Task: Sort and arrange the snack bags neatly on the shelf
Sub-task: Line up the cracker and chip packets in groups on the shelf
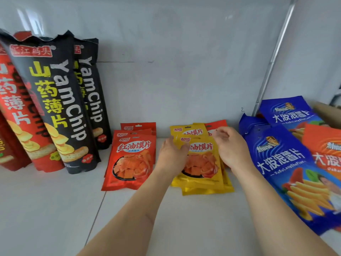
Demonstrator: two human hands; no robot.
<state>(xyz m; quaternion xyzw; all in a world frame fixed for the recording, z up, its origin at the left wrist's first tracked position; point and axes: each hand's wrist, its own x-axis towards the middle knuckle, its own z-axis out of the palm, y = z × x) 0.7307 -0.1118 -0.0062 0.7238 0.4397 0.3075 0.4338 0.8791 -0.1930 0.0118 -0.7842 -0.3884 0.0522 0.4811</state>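
Observation:
A pile of yellow snack bags lies flat in the middle of the white shelf. My left hand holds the top yellow bag at its left edge, thumb on the front. My right hand is at the pile's upper right corner with curled fingers, and its hold on the bag is hidden. A red bag peeks out behind the yellow pile. To the left lies a stack of red snack bags. Tall black yam chip bags and red yam chip bags lean at the far left.
Large blue chip bags and an orange one lie overlapping at the right. A metal upright stands at the back right corner. The white back wall is close behind the bags. A cardboard edge shows at the far right.

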